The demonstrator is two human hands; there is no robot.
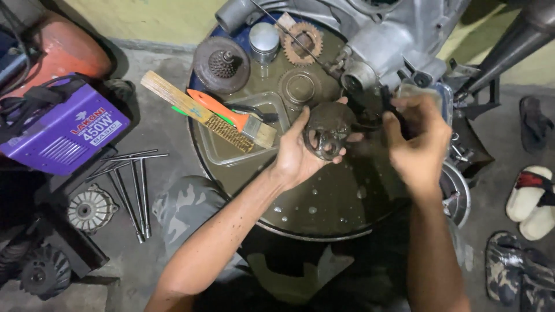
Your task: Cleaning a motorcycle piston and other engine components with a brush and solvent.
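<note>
Clearly, the left hand (298,153) has its fingers (342,151) curled halfway around a dark, greasy, round metal engine part with cut-out holes (328,130), cradling it from below while the thumb rests on its upper left edge. That part is held just above the round oily drum top (324,202), near its middle; its surface is blackened and shiny with oil, and two openings show on the lower face. The right hand (419,141) sits just beside it, fingers bent in loosely around a small dark piece (386,101) that is too hidden to make out; whether the grip is firm I cannot tell. Left of the hands, in a shallow tray (215,151) on the drum, lie an orange-handled paintbrush (231,115) and a wooden wire brush (196,110). Behind, a grey metal engine casing (393,34) rests at the drum's far edge, with a rusty toothed sprocket (302,41) beside it.
</note>
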